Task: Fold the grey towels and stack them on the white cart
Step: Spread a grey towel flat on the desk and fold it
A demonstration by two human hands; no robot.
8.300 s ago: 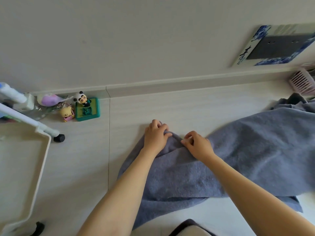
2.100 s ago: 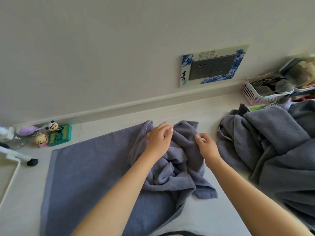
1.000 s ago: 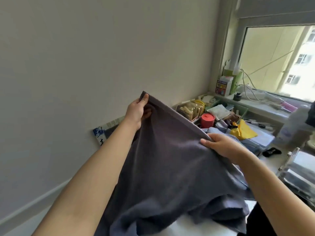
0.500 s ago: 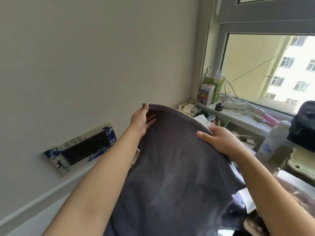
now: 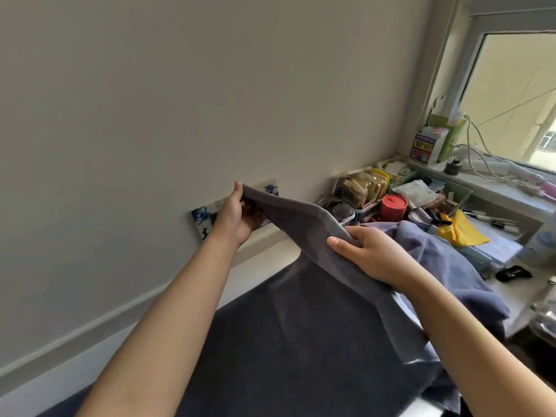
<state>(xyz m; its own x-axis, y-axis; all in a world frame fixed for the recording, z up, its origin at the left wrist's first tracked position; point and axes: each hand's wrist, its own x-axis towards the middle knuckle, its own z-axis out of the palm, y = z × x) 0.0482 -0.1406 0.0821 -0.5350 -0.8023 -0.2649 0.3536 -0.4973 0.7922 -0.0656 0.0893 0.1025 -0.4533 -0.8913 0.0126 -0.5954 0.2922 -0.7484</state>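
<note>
Crowding the far right of the desk (image 5: 508,284) were a red canister (image 5: 393,206), a yellow cloth (image 5: 461,231), storage baskets (image 5: 365,191) and a heap of more grey towels (image 5: 445,263), with cables trailing along the windowsill (image 5: 493,188). A blue-patterned socket plate (image 5: 201,219) sat on the wall behind the left hand (image 5: 237,215). The grey towel (image 5: 301,326) was held aloft by its top edge, which sloped down from upper left to lower right; its length fell toward the person onto the desk. Both hands were closed on that edge, the right hand (image 5: 370,254) pinching it nearer the clutter. Bare wall and open desk lay to the left.
</note>
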